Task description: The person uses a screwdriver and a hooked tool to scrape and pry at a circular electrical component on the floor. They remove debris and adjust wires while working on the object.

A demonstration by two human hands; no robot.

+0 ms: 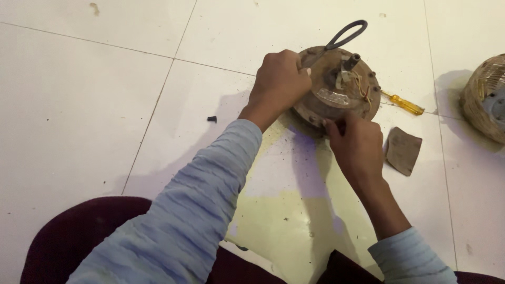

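The motor housing point(336, 89) sits on the floor point(94, 105) at upper centre. A screwdriver point(403, 103) lies right of it, a flat pad point(403, 150) below that, and a basket point(486, 100) at the right edge.

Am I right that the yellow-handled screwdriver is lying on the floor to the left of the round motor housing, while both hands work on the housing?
Not quite. In the head view the yellow-handled screwdriver lies on the floor to the right of the round motor housing, not the left. The rest holds: the left hand and right hand are both on the housing.
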